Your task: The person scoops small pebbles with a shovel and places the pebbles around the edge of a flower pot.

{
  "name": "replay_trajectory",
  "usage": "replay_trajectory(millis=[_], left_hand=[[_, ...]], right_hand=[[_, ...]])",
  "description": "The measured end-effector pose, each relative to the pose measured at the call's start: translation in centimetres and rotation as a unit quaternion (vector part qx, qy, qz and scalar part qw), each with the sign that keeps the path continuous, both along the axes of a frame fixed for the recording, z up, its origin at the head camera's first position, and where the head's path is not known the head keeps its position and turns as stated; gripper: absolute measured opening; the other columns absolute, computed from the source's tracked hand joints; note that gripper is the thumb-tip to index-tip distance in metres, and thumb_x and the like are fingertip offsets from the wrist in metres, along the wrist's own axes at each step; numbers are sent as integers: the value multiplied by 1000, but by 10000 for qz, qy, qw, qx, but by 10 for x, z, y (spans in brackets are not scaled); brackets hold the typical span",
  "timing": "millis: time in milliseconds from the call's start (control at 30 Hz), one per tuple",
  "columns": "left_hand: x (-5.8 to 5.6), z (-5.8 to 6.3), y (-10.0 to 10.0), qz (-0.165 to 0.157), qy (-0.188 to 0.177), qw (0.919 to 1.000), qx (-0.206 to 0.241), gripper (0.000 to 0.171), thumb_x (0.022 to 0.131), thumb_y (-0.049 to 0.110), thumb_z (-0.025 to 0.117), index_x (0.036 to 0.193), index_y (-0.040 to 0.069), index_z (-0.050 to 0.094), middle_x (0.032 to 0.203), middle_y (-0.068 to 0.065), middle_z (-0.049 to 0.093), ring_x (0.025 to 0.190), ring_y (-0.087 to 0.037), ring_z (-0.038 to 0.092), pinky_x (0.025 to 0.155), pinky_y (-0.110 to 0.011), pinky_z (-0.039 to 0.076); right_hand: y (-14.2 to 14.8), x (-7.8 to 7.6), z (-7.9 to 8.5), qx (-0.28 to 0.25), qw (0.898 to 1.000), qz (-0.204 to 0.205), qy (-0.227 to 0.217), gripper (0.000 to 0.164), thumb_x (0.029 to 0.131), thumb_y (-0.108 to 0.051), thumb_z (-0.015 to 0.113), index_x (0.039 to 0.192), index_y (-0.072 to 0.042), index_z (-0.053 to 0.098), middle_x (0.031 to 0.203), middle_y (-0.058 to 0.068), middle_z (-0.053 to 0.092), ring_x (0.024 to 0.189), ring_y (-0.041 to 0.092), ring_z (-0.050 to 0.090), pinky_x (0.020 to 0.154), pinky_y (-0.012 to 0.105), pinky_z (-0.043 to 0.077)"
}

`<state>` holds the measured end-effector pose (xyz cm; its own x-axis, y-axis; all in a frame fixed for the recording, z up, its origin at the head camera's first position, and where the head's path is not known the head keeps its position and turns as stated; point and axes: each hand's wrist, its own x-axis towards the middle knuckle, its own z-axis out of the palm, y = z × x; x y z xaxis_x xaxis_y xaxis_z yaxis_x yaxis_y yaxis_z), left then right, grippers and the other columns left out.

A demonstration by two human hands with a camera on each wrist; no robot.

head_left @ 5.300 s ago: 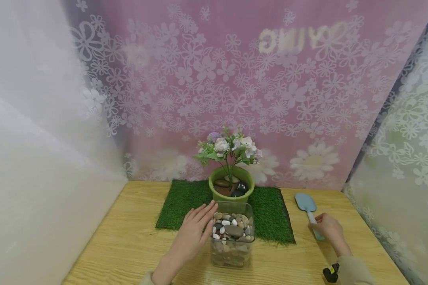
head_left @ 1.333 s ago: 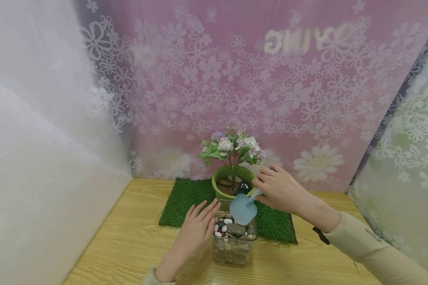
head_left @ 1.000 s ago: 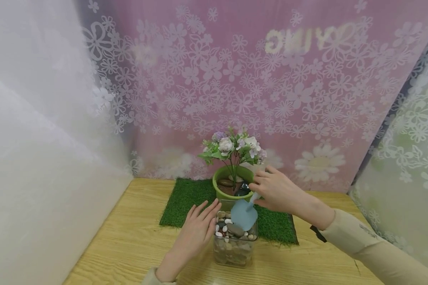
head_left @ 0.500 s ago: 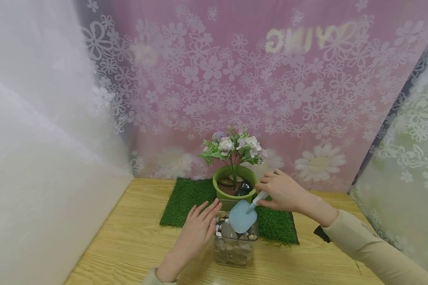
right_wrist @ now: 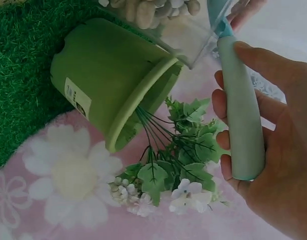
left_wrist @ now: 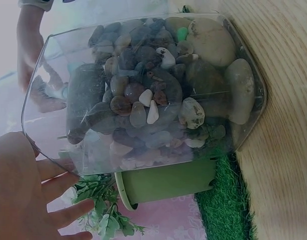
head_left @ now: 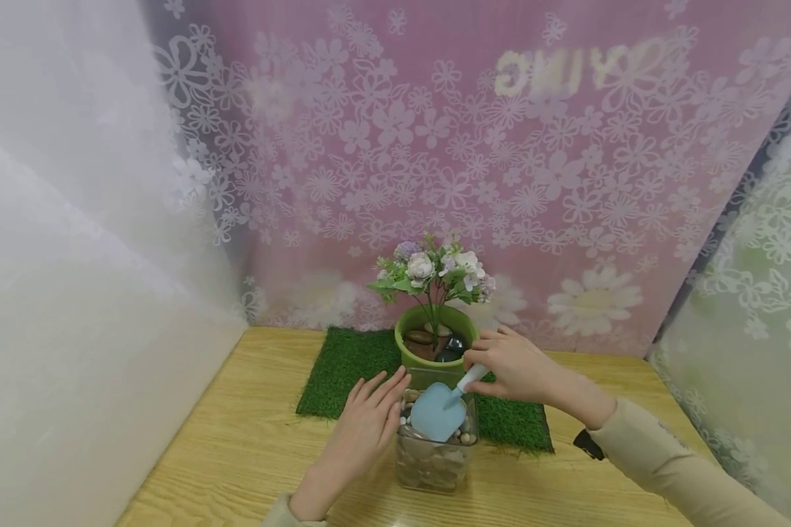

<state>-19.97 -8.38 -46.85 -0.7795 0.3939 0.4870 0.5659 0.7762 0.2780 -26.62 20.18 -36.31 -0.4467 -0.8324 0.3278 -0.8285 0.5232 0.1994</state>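
In the head view, my right hand [head_left: 517, 369] grips a small blue trowel [head_left: 439, 412] by its pale handle [right_wrist: 242, 112]. The trowel's blade lies inside the clear square container [head_left: 433, 468], over the pebbles [left_wrist: 146, 97]. My left hand [head_left: 362, 423] has its fingers straight, resting against the container's left rim. In the left wrist view those fingers touch the clear wall near the rim. Right behind the container stands a green flowerpot [head_left: 405, 350] with white and purple flowers [head_left: 428, 271] and a few larger stones in it.
A green artificial grass mat [head_left: 349, 377] lies under the flowerpot on the wooden table [head_left: 237, 439]. A pink floral curtain [head_left: 369, 183] hangs behind, with a white sheet [head_left: 92, 307] to the left and a patterned one [head_left: 764, 351] to the right.
My right hand picked the trowel up from the table at the right and brought it over the container. In the last second the blade moved down and left among the pebbles; my left hand stayed.
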Motion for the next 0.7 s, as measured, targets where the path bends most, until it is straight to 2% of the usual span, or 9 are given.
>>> replay_trajectory(millis=[167, 433, 567, 700], left_hand=[[0, 0, 0, -28, 8, 10000, 42, 44, 109, 24, 45, 152, 17, 49, 159, 3, 43, 142, -30, 44, 114, -60, 33], [1, 0, -1, -50, 24, 9999, 120, 43, 109, 23, 45, 152, 17, 50, 158, 2, 44, 141, -30, 46, 113, -61, 34], [0, -1, -1, -62, 23, 9999, 154, 43, 109, 22, 46, 152, 16, 50, 158, 1, 44, 140, -31, 46, 113, -62, 34], [-1, -1, 0, -84, -17, 9998, 156, 44, 108, 22, 47, 152, 17, 49, 159, 1, 44, 141, -31, 46, 113, -62, 34]], right_hand=[[0, -3, -8, -195, 9997, 126, -24, 24, 82, -42, 82, 90, -23, 69, 88, -8, 65, 81, 13, 53, 72, 37, 42], [-5, -7, -16, -383, 9951, 667, 624, 26, 81, -43, 83, 92, -24, 69, 88, -8, 62, 81, 14, 50, 70, 33, 34], [-3, -7, -16, -477, 9956, 718, 360, 26, 79, -41, 85, 92, -24, 71, 88, -10, 64, 82, 12, 51, 71, 34, 40], [0, -5, -17, -424, 9978, 471, -185, 24, 82, -41, 83, 92, -22, 72, 89, -10, 66, 83, 11, 51, 74, 36, 45]])
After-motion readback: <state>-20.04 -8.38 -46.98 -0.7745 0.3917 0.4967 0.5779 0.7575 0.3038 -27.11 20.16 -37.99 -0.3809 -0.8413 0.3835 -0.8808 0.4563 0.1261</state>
